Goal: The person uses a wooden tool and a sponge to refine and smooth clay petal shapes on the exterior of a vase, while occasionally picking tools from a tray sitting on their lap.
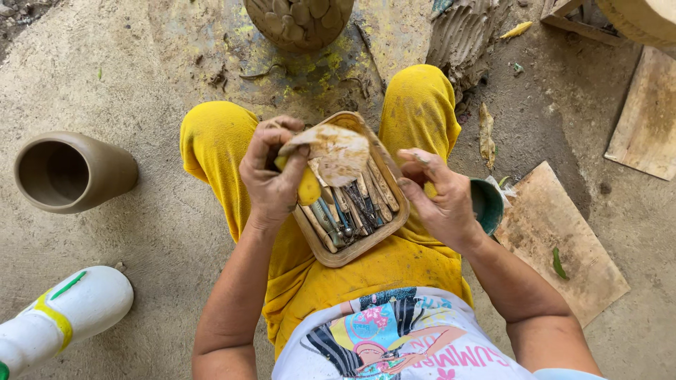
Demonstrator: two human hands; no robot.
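Soft, even daylight is filling the whole shot, so nothing is blowing out and the only shadows are showing up faintly under the left hand (271, 176) and inside the mouth of the clay pot (70, 172) lying on the ground (141, 239). Focus is holding sharp across the middle, with the tools in the wooden tray (352, 250) reading crisply, and no motion blur is creeping in. The wide lens is bending things a bit toward the edges, stretching the white bottle (63, 313) in the lower-left corner and the boards (644, 119) at right.
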